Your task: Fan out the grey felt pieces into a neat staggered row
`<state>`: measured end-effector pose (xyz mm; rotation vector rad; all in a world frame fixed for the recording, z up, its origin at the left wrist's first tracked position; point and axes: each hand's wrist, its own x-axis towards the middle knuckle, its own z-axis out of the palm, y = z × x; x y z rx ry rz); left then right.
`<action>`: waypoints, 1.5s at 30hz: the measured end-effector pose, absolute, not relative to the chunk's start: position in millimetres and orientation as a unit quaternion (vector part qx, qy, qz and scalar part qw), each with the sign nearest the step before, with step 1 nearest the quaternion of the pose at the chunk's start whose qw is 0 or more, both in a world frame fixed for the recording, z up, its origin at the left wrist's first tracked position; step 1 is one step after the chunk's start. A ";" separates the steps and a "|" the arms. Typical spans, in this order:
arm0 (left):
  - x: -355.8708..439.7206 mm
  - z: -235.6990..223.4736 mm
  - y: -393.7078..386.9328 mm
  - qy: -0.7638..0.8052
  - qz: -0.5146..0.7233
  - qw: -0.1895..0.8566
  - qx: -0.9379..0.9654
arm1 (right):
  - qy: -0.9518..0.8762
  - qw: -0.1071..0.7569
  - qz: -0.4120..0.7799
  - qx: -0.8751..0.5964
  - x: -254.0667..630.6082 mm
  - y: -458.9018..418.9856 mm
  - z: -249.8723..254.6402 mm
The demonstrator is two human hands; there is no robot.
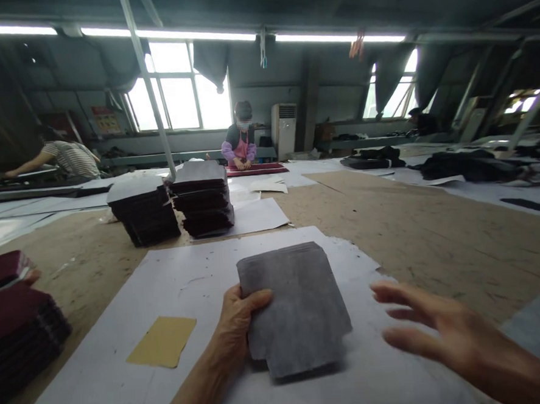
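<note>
My left hand (236, 329) grips the left edge of a grey stack of cut fabric pieces (297, 307), thumb on top, and holds it just over a large white paper sheet (165, 281) on the table. My right hand (436, 332) hovers to the right of the stack with its fingers spread and nothing in it. It does not touch the fabric.
A tan paper scrap (162, 341) lies left of my arm. Two tall dark maroon stacks (145, 212) (204, 198) stand further back, more maroon piles (17, 330) at the left edge. A person in a pink apron (241, 140) works at the far end; another person (68, 158) leans at left. Dark fabric heaps (466, 165) lie at right.
</note>
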<state>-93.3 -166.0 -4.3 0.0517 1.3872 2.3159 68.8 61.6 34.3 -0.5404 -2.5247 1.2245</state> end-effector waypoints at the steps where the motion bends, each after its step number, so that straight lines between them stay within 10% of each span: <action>1: -91.6 -3.6 -167.1 0.503 0.834 0.226 0.033 | -0.845 0.116 0.488 -0.185 47.2 53.4 39.5; 7: -96.1 -6.7 -171.0 0.507 0.825 0.238 0.075 | -0.679 0.036 0.732 -0.049 -33.6 16.4 26.9; 16: -108.2 -23.4 -169.9 0.503 0.830 0.226 0.084 | -0.832 0.402 0.333 0.189 -28.2 9.8 -6.3; 30: -83.2 15.8 -177.4 0.609 0.765 0.096 0.186 | -0.679 -0.051 0.725 0.107 -35.6 50.5 -17.1; 45: -91.4 -2.6 -170.4 0.553 0.806 0.209 -0.015 | -0.580 0.070 0.811 -0.034 -31.3 23.3 7.2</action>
